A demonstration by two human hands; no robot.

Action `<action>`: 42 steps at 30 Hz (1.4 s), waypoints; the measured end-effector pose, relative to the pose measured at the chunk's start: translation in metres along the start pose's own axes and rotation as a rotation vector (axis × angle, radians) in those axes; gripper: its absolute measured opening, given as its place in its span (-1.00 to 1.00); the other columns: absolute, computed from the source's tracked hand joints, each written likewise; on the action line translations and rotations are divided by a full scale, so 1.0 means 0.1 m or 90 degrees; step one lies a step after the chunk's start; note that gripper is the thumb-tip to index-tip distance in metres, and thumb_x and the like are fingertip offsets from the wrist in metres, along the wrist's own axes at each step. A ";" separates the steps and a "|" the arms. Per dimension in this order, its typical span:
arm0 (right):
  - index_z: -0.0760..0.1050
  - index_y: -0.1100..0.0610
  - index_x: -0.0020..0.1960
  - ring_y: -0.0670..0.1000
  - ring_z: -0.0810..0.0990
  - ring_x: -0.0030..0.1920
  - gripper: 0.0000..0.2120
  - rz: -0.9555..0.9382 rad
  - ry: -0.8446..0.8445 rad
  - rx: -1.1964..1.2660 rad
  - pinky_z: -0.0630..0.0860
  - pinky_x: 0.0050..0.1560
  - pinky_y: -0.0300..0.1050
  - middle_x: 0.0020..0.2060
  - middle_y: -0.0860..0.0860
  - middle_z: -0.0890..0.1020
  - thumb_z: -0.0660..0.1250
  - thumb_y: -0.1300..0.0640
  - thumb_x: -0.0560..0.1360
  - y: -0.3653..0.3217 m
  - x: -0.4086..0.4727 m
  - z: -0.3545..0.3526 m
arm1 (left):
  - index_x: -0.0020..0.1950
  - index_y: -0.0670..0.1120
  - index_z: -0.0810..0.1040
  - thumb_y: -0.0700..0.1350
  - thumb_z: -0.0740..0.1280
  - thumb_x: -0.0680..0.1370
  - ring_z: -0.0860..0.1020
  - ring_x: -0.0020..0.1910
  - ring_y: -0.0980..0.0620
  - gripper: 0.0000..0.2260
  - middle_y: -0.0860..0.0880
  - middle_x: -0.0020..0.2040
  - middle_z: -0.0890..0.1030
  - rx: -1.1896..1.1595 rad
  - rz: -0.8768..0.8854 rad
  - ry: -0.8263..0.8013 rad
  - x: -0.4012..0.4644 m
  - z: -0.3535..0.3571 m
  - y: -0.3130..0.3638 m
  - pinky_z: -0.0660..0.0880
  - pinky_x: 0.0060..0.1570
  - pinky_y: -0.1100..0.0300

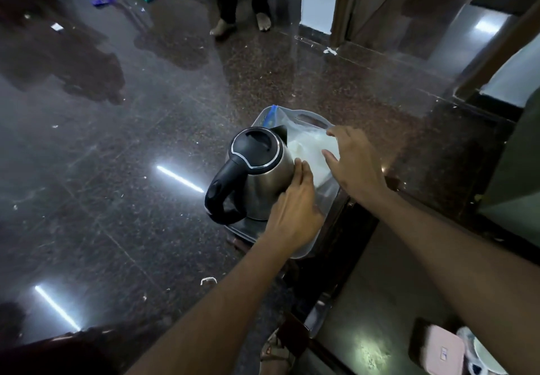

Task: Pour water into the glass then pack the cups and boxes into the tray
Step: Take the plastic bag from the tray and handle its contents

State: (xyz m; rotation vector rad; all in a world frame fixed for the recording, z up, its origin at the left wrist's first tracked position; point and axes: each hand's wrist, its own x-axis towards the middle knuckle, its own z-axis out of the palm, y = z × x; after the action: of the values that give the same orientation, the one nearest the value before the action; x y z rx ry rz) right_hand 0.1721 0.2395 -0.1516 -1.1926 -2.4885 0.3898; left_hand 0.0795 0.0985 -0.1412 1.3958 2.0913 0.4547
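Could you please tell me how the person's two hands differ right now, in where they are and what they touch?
The left hand rests against the steel kettle, while the right hand reaches farther out to the clear tray by the white bag. The left lies nearer the camera. Both show straight, spread fingers, with no grip.

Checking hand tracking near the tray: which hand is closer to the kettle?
Left. The left hand rests against the kettle on its steel side. The right hand is farther right, over the white bag, apart from the kettle.
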 end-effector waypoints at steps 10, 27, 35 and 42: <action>0.51 0.16 0.30 0.18 0.53 0.22 -0.67 0.007 -0.104 -0.117 0.55 0.20 0.16 0.21 0.12 0.62 0.42 0.08 0.59 0.11 0.40 0.31 | 0.46 -0.22 0.35 -0.27 0.28 0.54 0.56 0.31 -0.34 -0.53 -0.19 0.58 0.36 -0.069 -0.131 0.085 0.10 0.07 0.21 0.51 0.10 -0.13; 0.48 0.18 0.34 0.14 0.53 0.23 -0.57 -0.069 -0.149 -0.247 0.48 0.23 0.02 0.23 0.15 0.61 0.30 -0.13 0.65 0.21 0.59 0.60 | 0.34 -0.23 0.52 -0.31 0.34 0.60 0.45 0.47 -0.36 -0.69 -0.33 0.39 0.48 0.189 -0.064 -0.043 0.74 0.40 0.10 0.40 0.40 -0.12; 0.53 0.08 0.29 0.17 0.61 0.20 -0.69 -0.053 -0.180 -0.235 0.43 0.25 0.10 0.14 0.09 0.69 0.29 -0.06 0.65 0.17 0.63 0.60 | 0.18 -0.06 0.57 -0.16 0.20 0.72 0.56 0.23 -0.22 -0.84 -0.15 0.15 0.62 0.169 -0.035 0.018 0.70 0.46 0.02 0.40 0.06 -0.02; 0.57 0.07 0.08 0.13 0.55 0.05 -0.87 0.001 -0.007 -0.038 0.50 0.14 0.10 -0.01 0.07 0.58 0.37 0.06 0.57 0.16 0.55 0.22 | 0.07 -0.14 0.52 -0.32 0.29 0.61 0.65 0.02 -0.25 -0.89 -0.13 0.13 0.59 0.094 -0.065 0.176 0.60 0.34 0.25 0.43 -0.20 -0.03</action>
State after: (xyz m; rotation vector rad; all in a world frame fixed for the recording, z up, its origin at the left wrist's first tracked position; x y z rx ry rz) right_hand 0.1422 0.2904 -0.1671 -1.2174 -2.5249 0.3254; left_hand 0.1019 0.1623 -0.1698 1.3637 2.4508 0.4822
